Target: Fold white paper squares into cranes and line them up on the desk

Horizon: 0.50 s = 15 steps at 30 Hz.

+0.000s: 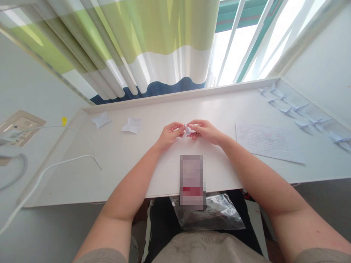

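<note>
Head cam: folded paper (pixel 187 129) sits dead between left hand (pixel 170 136) and right hand (pixel 205 130), both pinching it; long axis unclear tbh.

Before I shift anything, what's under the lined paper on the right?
The lined paper lies on the white desk, which shows around its edges. Anything hidden directly beneath the paper can't be seen.
</note>
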{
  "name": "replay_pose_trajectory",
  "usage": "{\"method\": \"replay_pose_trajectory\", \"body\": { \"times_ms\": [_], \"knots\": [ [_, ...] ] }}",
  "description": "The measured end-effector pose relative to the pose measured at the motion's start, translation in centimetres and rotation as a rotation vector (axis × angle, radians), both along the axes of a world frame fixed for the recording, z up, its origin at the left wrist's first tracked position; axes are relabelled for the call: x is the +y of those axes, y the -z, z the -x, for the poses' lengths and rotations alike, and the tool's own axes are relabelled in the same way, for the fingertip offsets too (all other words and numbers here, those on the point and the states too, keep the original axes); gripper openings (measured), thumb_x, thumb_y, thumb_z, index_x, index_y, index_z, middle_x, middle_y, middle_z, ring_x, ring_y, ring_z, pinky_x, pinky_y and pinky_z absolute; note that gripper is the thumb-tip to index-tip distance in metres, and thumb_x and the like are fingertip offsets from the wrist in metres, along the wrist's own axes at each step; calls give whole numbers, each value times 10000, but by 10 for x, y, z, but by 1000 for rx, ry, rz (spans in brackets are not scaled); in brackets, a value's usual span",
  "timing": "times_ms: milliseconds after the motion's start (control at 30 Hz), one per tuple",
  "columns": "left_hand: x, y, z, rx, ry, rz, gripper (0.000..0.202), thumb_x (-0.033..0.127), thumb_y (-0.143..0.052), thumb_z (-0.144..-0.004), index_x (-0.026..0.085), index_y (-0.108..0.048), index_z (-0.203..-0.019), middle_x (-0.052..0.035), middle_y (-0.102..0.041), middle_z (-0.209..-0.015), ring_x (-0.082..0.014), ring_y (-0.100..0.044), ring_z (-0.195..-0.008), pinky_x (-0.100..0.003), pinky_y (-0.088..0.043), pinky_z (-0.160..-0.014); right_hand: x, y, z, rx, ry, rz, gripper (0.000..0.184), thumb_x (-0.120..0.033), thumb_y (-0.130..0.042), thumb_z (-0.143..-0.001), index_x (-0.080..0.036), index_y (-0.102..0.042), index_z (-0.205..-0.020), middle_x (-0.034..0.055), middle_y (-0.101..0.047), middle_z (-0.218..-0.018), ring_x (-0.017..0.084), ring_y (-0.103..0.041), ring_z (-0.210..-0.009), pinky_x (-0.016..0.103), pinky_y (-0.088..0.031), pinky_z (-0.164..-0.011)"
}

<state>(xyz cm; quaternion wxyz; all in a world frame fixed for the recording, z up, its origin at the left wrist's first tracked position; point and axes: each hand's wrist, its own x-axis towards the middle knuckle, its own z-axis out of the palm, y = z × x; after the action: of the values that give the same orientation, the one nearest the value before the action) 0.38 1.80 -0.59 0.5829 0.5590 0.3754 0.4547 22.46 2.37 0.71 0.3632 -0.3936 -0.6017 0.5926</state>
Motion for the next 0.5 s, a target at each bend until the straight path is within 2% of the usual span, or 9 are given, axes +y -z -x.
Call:
{"method": "replay_pose_trajectory", "body": {
  "times_ms": [133, 233, 300, 400, 500],
  "knots": [
    [-1, 0, 0, -60, 3, 71, 511, 571, -1003, -768, 192, -762, -1014, -36, -774, -986, -161, -719, -872, -324, -578, -834, -1, 2, 4, 74, 61, 8, 363, -451, -946, -755, -186, -816, -966, 40, -813, -804, 143, -682, -659, 303, -590, -683],
    [-2, -2, -1, -87, -28, 132, 505, 418, -998, -782, 213, -743, -1167, -41, -771, -1100, -163, -746, -899, -344, -592, -862, -1, 4, 9, 115, 201, -21, 325, -433, -948, -717, -190, -784, -857, 37, -806, -790, 146, -704, -664, 299, -583, -683],
    [-2, -3, -1, -81, -56, 152, 487, 301, -976, -782, 210, -729, -1191, -37, -760, -1111, -149, -742, -878, -348, -585, -877, -3, 4, 12, 106, 270, -42, 312, -415, -951, -696, -196, -763, -812, 30, -798, -768, 152, -717, -645, 300, -577, -665],
    [-3, -4, -2, -74, -75, 163, 474, 205, -952, -763, 196, -720, -1176, -32, -752, -1078, -136, -720, -865, -343, -568, -886, -7, 2, 14, 55, 283, -61, 320, -419, -957, -684, -198, -755, -796, 27, -784, -717, 170, -737, -627, 304, -571, -643],
    [-4, -5, -5, -69, -70, 162, 494, 198, -959, -753, 194, -705, -1177, -28, -752, -1048, -136, -712, -855, -340, -553, -878, -9, 1, 15, 20, 276, -54, 361, -445, -976, -675, -198, -764, -831, 17, -759, -642, 191, -748, -608, 309, -576, -619]
  ]
}}
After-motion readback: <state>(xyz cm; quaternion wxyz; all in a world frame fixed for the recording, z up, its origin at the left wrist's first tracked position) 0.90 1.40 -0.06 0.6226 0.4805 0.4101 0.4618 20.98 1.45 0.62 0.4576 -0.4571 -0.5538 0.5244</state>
